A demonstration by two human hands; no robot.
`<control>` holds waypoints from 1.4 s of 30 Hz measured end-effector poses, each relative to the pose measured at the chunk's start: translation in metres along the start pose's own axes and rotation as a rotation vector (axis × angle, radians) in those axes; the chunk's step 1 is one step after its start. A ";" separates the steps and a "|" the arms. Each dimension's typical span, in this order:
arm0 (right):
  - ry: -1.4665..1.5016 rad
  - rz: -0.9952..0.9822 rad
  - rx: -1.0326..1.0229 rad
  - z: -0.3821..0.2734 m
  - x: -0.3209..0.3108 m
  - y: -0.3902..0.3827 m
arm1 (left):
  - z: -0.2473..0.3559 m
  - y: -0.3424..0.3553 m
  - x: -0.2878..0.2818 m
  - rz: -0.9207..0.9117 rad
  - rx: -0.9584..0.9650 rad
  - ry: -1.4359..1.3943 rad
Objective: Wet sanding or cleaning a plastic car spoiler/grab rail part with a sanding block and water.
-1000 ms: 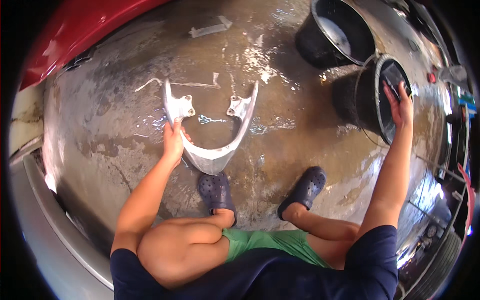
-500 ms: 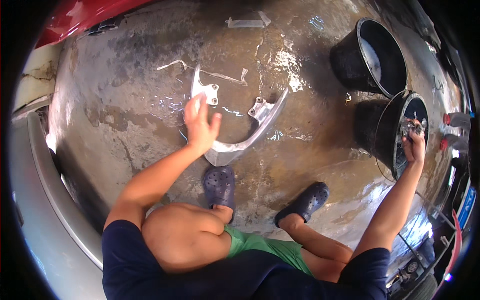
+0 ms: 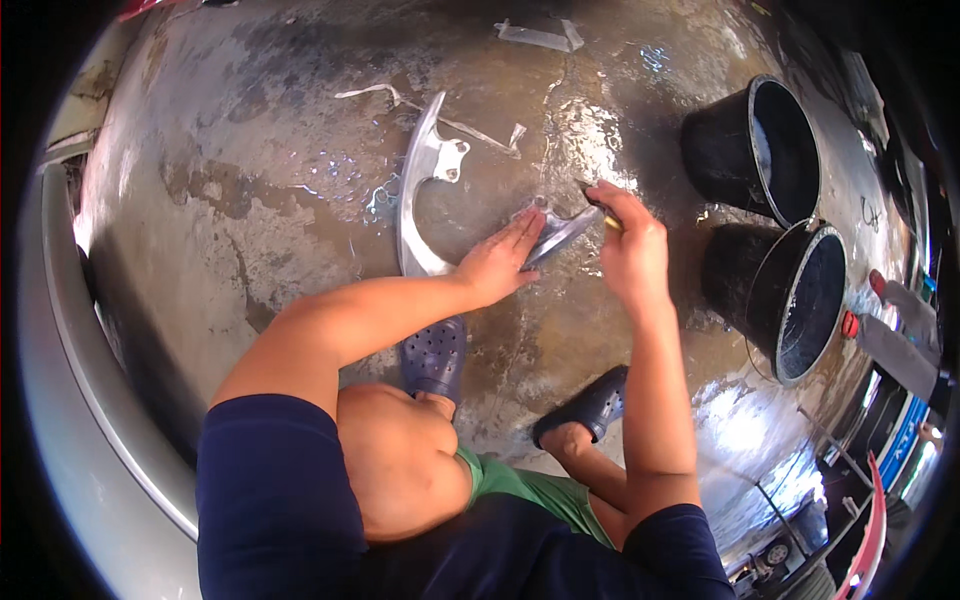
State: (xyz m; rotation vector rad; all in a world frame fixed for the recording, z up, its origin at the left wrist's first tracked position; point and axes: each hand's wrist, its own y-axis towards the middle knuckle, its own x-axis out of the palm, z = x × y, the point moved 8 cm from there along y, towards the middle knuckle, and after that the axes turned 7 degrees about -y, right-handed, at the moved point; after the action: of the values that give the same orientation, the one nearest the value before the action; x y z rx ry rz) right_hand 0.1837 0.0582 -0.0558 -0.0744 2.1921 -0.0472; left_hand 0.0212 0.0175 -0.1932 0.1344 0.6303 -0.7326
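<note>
A curved silver metal grab rail [image 3: 411, 215] lies on the wet floor in front of my feet, its two arms pointing away from me. My left hand [image 3: 497, 262] is laid across its right arm, fingers over the metal and thumb at the near side, holding it. Close to the tip of that arm, my right hand [image 3: 630, 240] is closed around a small dark piece with a yellow edge [image 3: 611, 220]. Its kind is mostly hidden by my fingers. A mounting plate with bolt holes [image 3: 452, 160] shows on the rail's left arm.
Two black buckets [image 3: 700, 150] stand at the right, the nearer one [image 3: 725, 268] with a wire handle. Strips of crumpled tape [image 3: 540, 37] lie on the far floor. A silver car panel [image 3: 110, 400] borders the left. Red-capped grey bottles [image 3: 890, 350] are at far right.
My right hand has come out of the nearer bucket, over to the rail's right arm. My left hand has shifted from the left arm across to the right one. The view has shifted.
</note>
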 end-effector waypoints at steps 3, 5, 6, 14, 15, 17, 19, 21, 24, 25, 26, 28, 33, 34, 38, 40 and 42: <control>-0.186 -0.045 -0.084 0.010 0.062 -0.032 | -0.016 -0.019 -0.006 -0.111 -0.073 -0.144; -0.300 -0.178 -0.199 0.001 0.101 -0.057 | -0.025 -0.034 -0.016 -0.068 0.045 -0.071; -0.238 -0.241 -0.178 -0.001 0.111 -0.065 | -0.026 -0.047 -0.024 -0.036 0.162 0.000; -0.364 -0.293 -0.206 0.000 0.136 -0.099 | -0.078 -0.094 -0.156 0.530 -0.446 0.440; -0.361 -0.287 -0.200 0.004 0.135 -0.097 | -0.096 -0.097 -0.152 0.440 -0.635 0.327; -0.498 -0.126 -0.009 0.028 0.117 -0.085 | -0.115 -0.099 -0.149 0.340 -0.810 0.218; -0.480 -0.070 0.129 0.037 0.117 -0.091 | -0.121 -0.098 -0.149 0.391 -0.896 -0.006; -0.350 -0.105 0.142 0.030 0.133 -0.112 | -0.103 -0.084 -0.147 0.411 -0.867 -0.195; -0.314 -0.209 0.214 0.012 0.149 -0.121 | -0.036 -0.067 -0.139 0.279 -0.853 -0.974; -0.315 -0.197 0.218 0.009 0.138 -0.105 | -0.013 -0.060 -0.148 0.267 -0.737 -1.049; -0.408 -0.131 0.242 0.024 0.127 -0.091 | 0.009 -0.051 -0.151 0.250 -0.619 -1.131; -0.300 -0.129 0.337 0.044 0.118 -0.082 | 0.035 -0.039 -0.145 0.177 -0.512 -1.138; -0.058 -0.167 0.394 0.010 0.123 -0.104 | 0.089 -0.020 -0.125 0.056 -0.351 -1.178; -0.002 -0.138 0.503 0.027 0.118 -0.091 | 0.098 -0.017 -0.119 0.056 -0.318 -1.121; 0.223 -0.038 0.540 0.004 0.116 -0.078 | 0.114 -0.008 -0.120 0.108 -0.344 -1.009; 0.229 -0.062 0.557 0.009 0.112 -0.076 | 0.120 -0.009 -0.113 0.103 -0.340 -1.023; 0.406 0.084 0.675 0.044 0.103 -0.048 | 0.129 -0.003 -0.111 0.112 -0.318 -1.040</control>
State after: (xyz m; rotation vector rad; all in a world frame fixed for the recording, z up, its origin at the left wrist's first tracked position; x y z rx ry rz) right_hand 0.1610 0.0025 -0.1620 0.4412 2.4577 -0.8067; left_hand 0.0191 0.0375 -0.0249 -0.4832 -0.2625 -0.4905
